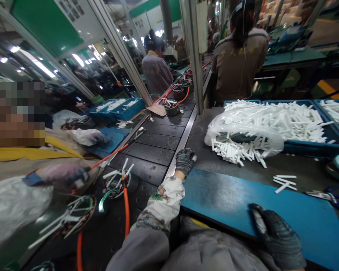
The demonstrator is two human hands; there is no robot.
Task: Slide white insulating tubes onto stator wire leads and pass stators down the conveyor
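Note:
My left hand (185, 161), in a grey striped knit glove, rests at the far left corner of the blue mat (228, 192), beside the conveyor's metal edge. Its fingers are curled in, and I see nothing held in them. Over the mat's near edge is my right hand (278, 235), in a dark grey glove. Its fingers are loosely bent and apart from the thumb, with nothing between them. Several white tubes (284, 182) lie beyond the mat's back edge. Scissors (322, 195) with blue handles lie at the right.
White tubes spill from a clear plastic bag (245, 130) before a blue bin (302, 145). On the conveyor (149, 145) sit wound coil rings (117, 186) with white tubes and an orange cable (126, 207). A co-worker's gloved hand (79, 177) is across the line. A metal post (196, 75) stands ahead.

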